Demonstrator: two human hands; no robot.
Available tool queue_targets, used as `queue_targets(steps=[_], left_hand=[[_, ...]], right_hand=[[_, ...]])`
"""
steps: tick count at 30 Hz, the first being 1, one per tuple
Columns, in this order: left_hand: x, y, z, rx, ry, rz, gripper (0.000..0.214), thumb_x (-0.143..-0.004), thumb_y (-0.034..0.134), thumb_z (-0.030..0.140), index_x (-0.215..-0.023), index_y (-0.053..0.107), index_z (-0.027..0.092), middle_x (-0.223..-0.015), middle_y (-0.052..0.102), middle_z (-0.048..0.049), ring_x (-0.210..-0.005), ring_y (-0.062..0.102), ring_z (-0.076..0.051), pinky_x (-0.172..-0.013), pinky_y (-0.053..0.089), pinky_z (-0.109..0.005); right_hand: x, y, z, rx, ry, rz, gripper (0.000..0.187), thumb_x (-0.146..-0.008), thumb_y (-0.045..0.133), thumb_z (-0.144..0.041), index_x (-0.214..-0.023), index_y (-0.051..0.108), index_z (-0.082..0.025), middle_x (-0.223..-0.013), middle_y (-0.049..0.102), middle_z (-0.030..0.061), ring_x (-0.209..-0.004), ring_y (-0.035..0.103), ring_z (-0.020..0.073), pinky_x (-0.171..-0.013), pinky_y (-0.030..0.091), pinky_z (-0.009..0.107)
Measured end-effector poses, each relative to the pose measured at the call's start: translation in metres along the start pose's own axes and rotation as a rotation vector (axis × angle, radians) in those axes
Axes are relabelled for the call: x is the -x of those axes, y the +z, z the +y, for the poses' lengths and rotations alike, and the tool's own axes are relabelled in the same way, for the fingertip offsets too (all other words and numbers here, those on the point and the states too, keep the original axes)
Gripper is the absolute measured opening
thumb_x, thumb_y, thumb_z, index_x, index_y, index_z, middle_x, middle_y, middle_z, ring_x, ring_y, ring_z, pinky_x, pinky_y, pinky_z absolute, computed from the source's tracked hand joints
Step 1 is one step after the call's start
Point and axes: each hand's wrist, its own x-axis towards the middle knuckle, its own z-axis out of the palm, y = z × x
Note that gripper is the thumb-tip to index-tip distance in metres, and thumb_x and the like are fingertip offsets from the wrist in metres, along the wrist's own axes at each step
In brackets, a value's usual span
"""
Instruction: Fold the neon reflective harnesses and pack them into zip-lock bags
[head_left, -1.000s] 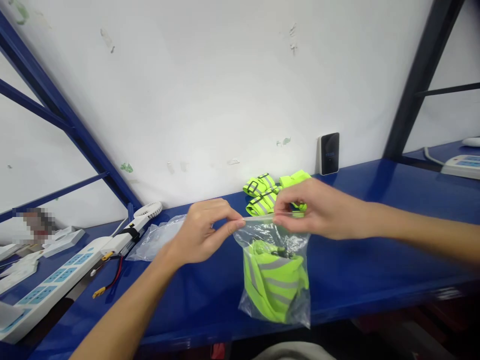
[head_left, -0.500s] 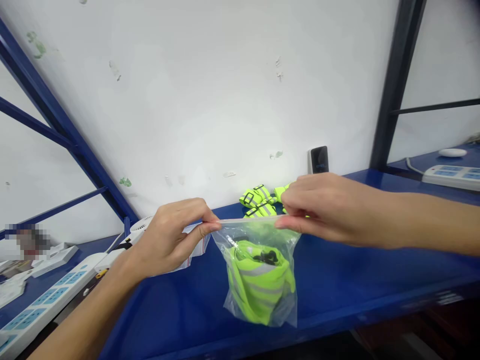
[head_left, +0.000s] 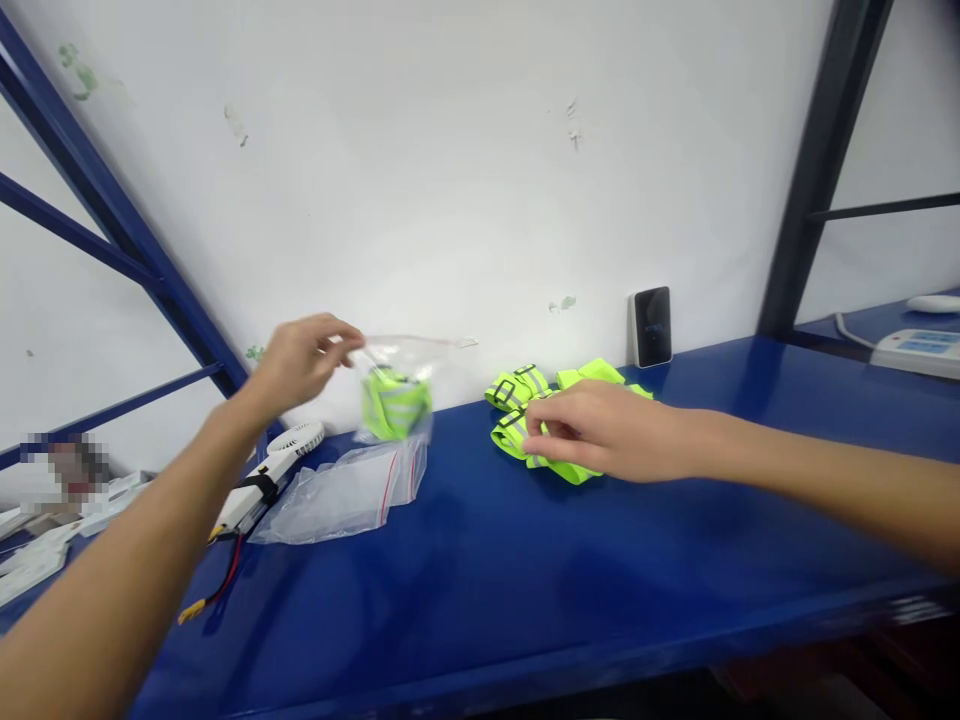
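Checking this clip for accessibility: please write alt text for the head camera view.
A left hand holds up a clear plastic zip bag containing a folded neon yellow-green reflective vest, blurred by motion. A right hand touches a pile of matching folded vests on a glossy blue steel shelf, near a flat clear red-lined zip bag.

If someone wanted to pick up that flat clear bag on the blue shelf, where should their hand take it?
Probably by the red-lined zip edge of the clear bag, pinching from above: the bag lies flat on the blue shelf, and that edge looks firmest.
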Motion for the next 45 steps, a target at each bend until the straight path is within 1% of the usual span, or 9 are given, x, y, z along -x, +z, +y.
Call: queue_targets(steps=[4, 11, 13, 17, 21, 29, 35, 39, 45], left_hand=[[-0.011, -0.021, -0.06, -0.147, -0.227, 0.174, 0.049, -0.089, 0.044, 0.061, -0.096, 0.066, 0.018, -0.085, 0.068, 0.0019, -0.07, 0.068, -0.016, -0.066, 0.057, -0.029], [0.0, 0.017, -0.121, -0.335, -0.211, -0.275, 0.052, -0.088, 0.039, 0.06, -0.091, 0.065, 0.016, -0.086, 0.071, -0.0066, -0.079, 0.064, -0.022, -0.076, 0.054, -0.035], [0.013, 0.047, -0.121, -0.343, -0.296, -0.42, 0.046, -0.086, 0.041, 0.05, -0.096, 0.065, 0.013, -0.097, 0.071, -0.0128, -0.092, 0.065, -0.027, -0.086, 0.051, -0.039], [0.043, 0.102, -0.099, -0.399, -0.343, -0.364, 0.063, -0.087, 0.038, 0.042, -0.142, 0.038, 0.012, -0.136, 0.051, -0.0218, -0.125, 0.048, -0.036, -0.097, 0.043, -0.049], [0.066, 0.131, -0.076, -0.49, -0.404, -0.386, 0.061, -0.088, 0.037, 0.046, -0.143, 0.038, 0.022, -0.139, 0.044, -0.0219, -0.125, 0.044, -0.043, -0.094, 0.041, -0.056], [0.069, 0.15, -0.075, -0.371, -0.527, -0.401, 0.045, -0.088, 0.034, 0.038, -0.125, 0.049, 0.017, -0.131, 0.054, -0.0205, -0.123, 0.05, -0.038, -0.098, 0.038, -0.06], [0.072, 0.148, -0.058, -0.381, -0.518, -0.321, 0.041, -0.088, 0.035, 0.038, -0.118, 0.054, 0.018, -0.136, 0.049, -0.0212, -0.13, 0.043, -0.039, -0.103, 0.028, -0.067], [0.073, 0.148, -0.041, -0.389, -0.334, -0.26, 0.043, -0.09, 0.036, 0.038, -0.126, 0.053, 0.023, -0.147, 0.041, -0.0152, -0.141, 0.03, -0.036, -0.109, 0.025, -0.061], [0.082, 0.161, -0.066, -0.332, -0.499, -0.39, 0.063, -0.091, 0.034, 0.046, -0.15, 0.028, 0.025, -0.155, 0.031, -0.0165, -0.142, 0.026, -0.039, -0.104, 0.026, -0.07]], right_hand=[[0.004, 0.002, 0.03, 0.126, 0.118, 0.043, 0.032, -0.096, 0.045, -0.037, -0.072, 0.058, -0.019, -0.056, 0.056, 0.0003, -0.049, 0.045, 0.013, -0.052, 0.025, 0.028], [0.013, 0.005, 0.061, 0.191, 0.192, -0.018, 0.023, -0.093, 0.046, -0.033, -0.084, 0.062, -0.019, -0.078, 0.066, 0.0057, -0.065, 0.055, 0.0172, -0.055, 0.03, 0.027], [0.017, 0.008, 0.062, 0.209, 0.168, -0.035, 0.022, -0.093, 0.046, -0.032, -0.086, 0.061, -0.019, -0.086, 0.067, 0.0071, -0.071, 0.058, 0.0186, -0.058, 0.032, 0.028], [0.021, 0.018, 0.064, 0.204, 0.158, -0.049, 0.021, -0.095, 0.042, -0.029, -0.087, 0.059, -0.019, -0.089, 0.068, 0.0068, -0.074, 0.059, 0.0192, -0.06, 0.035, 0.029], [0.021, 0.026, 0.068, 0.168, 0.173, -0.053, 0.02, -0.094, 0.045, -0.028, -0.087, 0.061, -0.018, -0.089, 0.068, 0.0078, -0.074, 0.06, 0.0201, -0.064, 0.037, 0.03], [-0.002, 0.032, 0.07, 0.123, 0.182, 0.044, 0.028, -0.095, 0.039, -0.022, -0.111, 0.062, -0.016, -0.104, 0.066, 0.0126, -0.092, 0.061, 0.0244, -0.077, 0.043, 0.033], [-0.013, 0.048, 0.074, 0.165, 0.196, -0.185, 0.033, -0.094, 0.039, -0.021, -0.117, 0.062, -0.013, -0.106, 0.061, 0.0166, -0.09, 0.062, 0.026, -0.078, 0.046, 0.035], [-0.013, 0.048, 0.065, 0.043, 0.136, -0.183, 0.034, -0.095, 0.043, -0.027, -0.12, 0.061, -0.014, -0.113, 0.059, 0.016, -0.097, 0.061, 0.0266, -0.086, 0.046, 0.038], [-0.013, 0.07, 0.06, 0.099, 0.049, -0.047, 0.042, -0.089, 0.054, -0.028, -0.129, 0.057, -0.016, -0.129, 0.055, 0.0175, -0.12, 0.05, 0.0349, -0.097, 0.042, 0.049]])
